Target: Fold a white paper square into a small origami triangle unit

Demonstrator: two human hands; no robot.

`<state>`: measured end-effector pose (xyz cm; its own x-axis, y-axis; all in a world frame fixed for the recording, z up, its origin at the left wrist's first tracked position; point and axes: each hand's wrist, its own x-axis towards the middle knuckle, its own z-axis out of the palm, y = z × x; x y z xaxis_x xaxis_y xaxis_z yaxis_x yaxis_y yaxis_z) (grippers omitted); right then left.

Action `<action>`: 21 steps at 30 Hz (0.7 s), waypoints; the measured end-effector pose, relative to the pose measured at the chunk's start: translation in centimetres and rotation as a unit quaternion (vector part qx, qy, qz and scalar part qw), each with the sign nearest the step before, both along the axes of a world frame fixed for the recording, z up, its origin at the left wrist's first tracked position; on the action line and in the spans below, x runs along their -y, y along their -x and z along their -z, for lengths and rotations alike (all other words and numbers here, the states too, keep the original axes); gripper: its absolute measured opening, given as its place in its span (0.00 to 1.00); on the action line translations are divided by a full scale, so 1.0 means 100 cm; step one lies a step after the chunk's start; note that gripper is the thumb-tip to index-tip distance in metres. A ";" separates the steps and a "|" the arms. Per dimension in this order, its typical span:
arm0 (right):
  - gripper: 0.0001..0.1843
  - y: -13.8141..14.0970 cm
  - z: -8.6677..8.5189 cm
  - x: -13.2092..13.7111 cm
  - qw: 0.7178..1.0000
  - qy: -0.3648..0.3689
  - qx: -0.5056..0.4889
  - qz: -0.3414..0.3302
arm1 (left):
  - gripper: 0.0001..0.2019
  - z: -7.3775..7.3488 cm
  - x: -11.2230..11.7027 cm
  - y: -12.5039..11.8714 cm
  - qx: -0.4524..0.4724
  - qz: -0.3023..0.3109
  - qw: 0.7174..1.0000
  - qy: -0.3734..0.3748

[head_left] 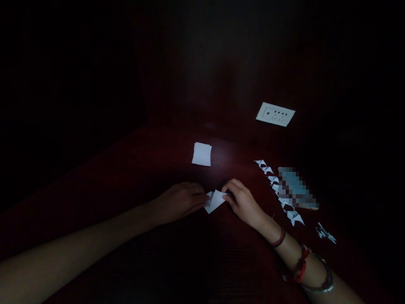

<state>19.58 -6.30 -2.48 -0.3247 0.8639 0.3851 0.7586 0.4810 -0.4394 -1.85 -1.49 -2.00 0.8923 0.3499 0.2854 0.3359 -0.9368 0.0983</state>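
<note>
Between my two hands is a white sheet of folded paper (215, 201), with a flap standing up near its middle. My left hand (186, 198), wearing a ring, pinches its left corner between thumb and fingers. On the opposite side my right hand (242, 200) grips the right corner, thumb towards me. Beyond the hands lies a small stack of square white paper (201, 154). To the right, a row of folded white paper pieces (274, 183) runs diagonally across the dark red table (171, 147).
A phone (297, 188), blurred out, lies right of the folded row. Nearer me on that side is a small heap of thin white scraps (325, 234). A white socket plate (275, 114) is on the wall behind. The room is very dark.
</note>
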 end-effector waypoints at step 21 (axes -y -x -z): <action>0.10 -0.011 -0.008 0.001 0.992 -0.011 0.079 -0.097 | 0.09 0.002 -0.002 0.010 -0.023 -0.011 0.998 -0.064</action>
